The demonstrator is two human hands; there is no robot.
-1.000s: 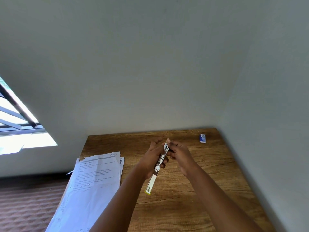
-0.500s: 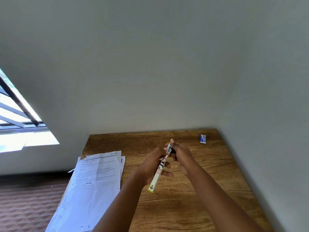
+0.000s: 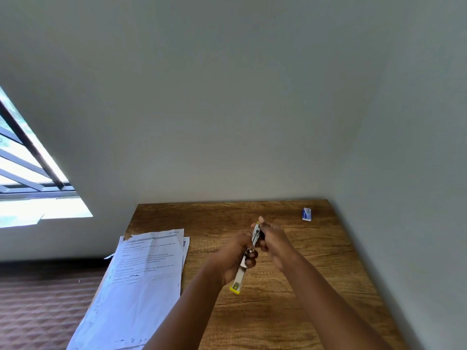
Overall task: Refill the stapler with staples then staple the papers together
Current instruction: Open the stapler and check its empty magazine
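Note:
I hold a slim silver stapler (image 3: 239, 274) with a yellow end above the middle of the wooden table (image 3: 316, 286). My left hand (image 3: 231, 258) grips its middle from the left. My right hand (image 3: 271, 239) pinches its far top end between thumb and fingers. The stapler tilts with its yellow end toward me. Whether staples are in my fingers is too small to tell. A stack of printed papers (image 3: 141, 281) lies at the table's left edge, hanging over it. A small blue and white staple box (image 3: 306, 214) sits at the far right corner.
The table stands in a corner, with grey walls behind it and along its right side. A window (image 3: 27, 178) is at the left, and a brown patterned floor (image 3: 38, 311) lies below the table's left edge.
Both hands and the stapler have drifted slightly right and nearer to me. My right hand's fingers have closed more tightly on the stapler's far end.

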